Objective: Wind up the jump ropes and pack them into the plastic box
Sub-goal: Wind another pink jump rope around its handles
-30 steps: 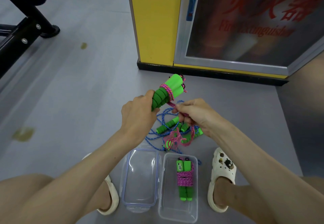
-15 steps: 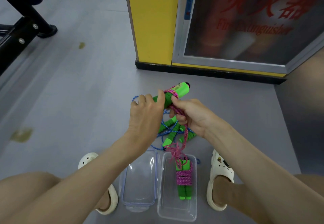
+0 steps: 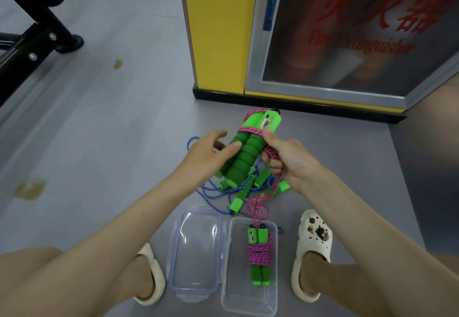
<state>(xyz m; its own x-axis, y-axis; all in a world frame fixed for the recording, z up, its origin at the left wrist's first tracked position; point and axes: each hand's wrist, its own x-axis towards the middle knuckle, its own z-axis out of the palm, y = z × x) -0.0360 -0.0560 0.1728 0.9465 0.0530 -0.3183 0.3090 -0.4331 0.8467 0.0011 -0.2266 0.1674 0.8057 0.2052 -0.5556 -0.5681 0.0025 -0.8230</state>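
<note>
Jump rope handles (image 3: 244, 154) held by left hand (image 3: 207, 154), right hand (image 3: 291, 162) pinching pink cord (image 3: 248, 131).

My head-worn camera looks forward and down, close over my left hand (image 3: 206, 154), right hand (image 3: 291, 165) and jump rope (image 3: 246, 154); the distance seems blurred.

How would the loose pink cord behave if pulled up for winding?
Probably floppy: the pink cord droops in slack loops below the right hand. It may snag, since it hangs by the tangled blue rope and green handles on the floor. Likely light, being thin.
</note>
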